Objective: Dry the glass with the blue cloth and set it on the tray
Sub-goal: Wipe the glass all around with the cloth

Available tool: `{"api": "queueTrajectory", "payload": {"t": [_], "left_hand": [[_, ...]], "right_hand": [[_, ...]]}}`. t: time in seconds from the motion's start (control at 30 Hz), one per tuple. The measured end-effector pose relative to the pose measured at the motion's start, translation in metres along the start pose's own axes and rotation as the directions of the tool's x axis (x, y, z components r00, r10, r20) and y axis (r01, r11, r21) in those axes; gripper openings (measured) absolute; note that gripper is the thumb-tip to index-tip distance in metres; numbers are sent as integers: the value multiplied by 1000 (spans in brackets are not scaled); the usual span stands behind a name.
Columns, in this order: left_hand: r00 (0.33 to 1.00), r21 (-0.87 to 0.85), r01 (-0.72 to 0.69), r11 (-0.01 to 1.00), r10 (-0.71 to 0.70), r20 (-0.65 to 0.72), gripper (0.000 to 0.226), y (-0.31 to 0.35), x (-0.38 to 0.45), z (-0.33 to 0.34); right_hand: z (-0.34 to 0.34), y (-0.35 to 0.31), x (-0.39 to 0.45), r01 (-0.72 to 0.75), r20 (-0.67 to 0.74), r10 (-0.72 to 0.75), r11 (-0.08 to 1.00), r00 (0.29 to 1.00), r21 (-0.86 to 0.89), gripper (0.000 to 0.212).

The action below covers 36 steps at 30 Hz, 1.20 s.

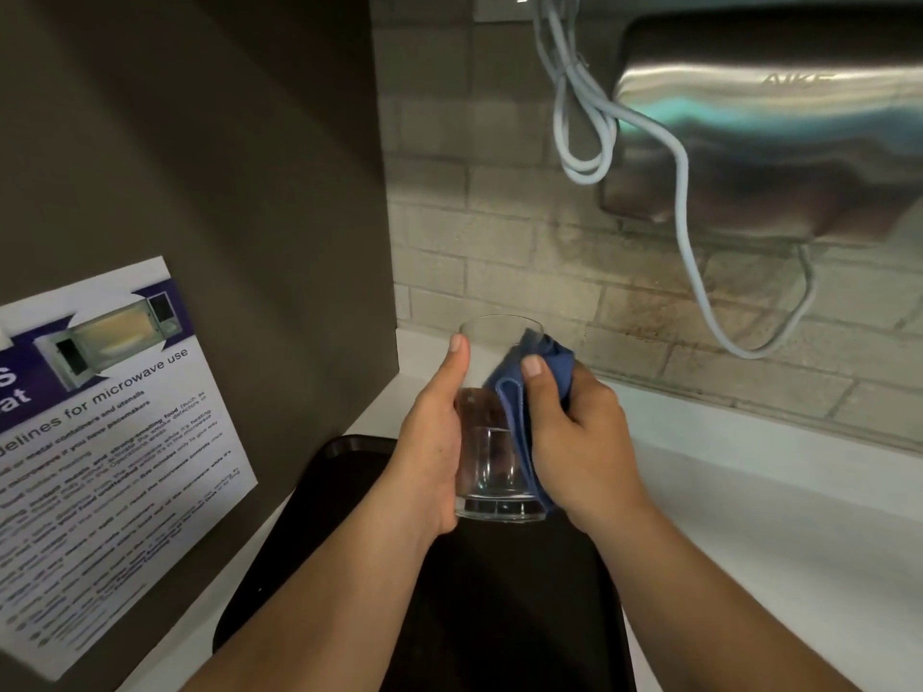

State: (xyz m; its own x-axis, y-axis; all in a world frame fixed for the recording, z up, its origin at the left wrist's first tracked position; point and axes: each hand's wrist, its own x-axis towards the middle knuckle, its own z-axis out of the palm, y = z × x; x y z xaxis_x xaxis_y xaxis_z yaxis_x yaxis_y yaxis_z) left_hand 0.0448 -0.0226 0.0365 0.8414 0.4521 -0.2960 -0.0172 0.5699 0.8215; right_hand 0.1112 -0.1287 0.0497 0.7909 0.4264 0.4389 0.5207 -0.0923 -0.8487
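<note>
A clear drinking glass [492, 457] is held upright in the air above the far end of a black tray [309, 551]. My left hand [432, 442] wraps the glass's left side, thumb up near the rim. My right hand [574, 437] presses a folded blue cloth [519, 407] against the glass's right side, with the thumb on top of the cloth. The cloth runs from near the rim down to the base. The tray lies on a white counter [749, 516] below my forearms.
A dark cabinet side [200, 192] with a microwave-use poster [105, 442] stands at the left. On the brick-tile wall [499, 232] hangs a steel hand dryer [769, 127], with a pale looped cable [684, 202] dangling beside it above the counter.
</note>
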Motion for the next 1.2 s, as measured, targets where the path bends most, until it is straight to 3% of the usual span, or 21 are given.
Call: {"api": "queueTrajectory", "payload": {"t": [0.1, 0.23, 0.33, 0.53, 0.67, 0.87, 0.97, 1.07, 1.17, 1.2], "left_hand": [[991, 104, -45, 994, 58, -122, 97, 1, 0, 5], [948, 254, -47, 966, 123, -292, 74, -1, -3, 10], [968, 156, -29, 987, 66, -241, 79, -4, -8, 15], [967, 43, -40, 998, 49, -248, 84, 1, -10, 19], [957, 52, 24, 998, -7, -289, 86, 1, -7, 17], [977, 91, 62, 994, -42, -207, 94, -10, -10, 13], [968, 41, 52, 998, -41, -247, 98, -5, -5, 9], [947, -7, 59, 998, -58, -317, 99, -1, 3, 3], [970, -16, 48, 999, -50, -236, 94, -3, 3, 1], [981, -6, 42, 999, -43, -190, 92, -5, 3, 1]], "right_hand": [[3, 7, 4, -73, 11, 73, 997, 997, 17, 29], [5, 11, 0, 49, -60, -54, 996, 997, -80, 28], [7, 4, 0, 135, -60, -142, 984, 988, -118, 25], [8, 8, 9, -201, -9, 202, 978, 979, 51, 50], [12, 22, -12, -243, -6, 244, 969, 970, 43, 55], [10, 27, -13, -250, 17, 250, 968, 968, -2, 50], [4, 20, -22, -197, 87, 199, 980, 976, -27, 43], [3, 13, -47, -16, 170, 49, 982, 984, -187, 31], [8, 0, -54, 202, 205, -139, 923, 969, -327, 69], [9, -3, -46, 227, 174, -179, 922, 968, -315, 67]]}}
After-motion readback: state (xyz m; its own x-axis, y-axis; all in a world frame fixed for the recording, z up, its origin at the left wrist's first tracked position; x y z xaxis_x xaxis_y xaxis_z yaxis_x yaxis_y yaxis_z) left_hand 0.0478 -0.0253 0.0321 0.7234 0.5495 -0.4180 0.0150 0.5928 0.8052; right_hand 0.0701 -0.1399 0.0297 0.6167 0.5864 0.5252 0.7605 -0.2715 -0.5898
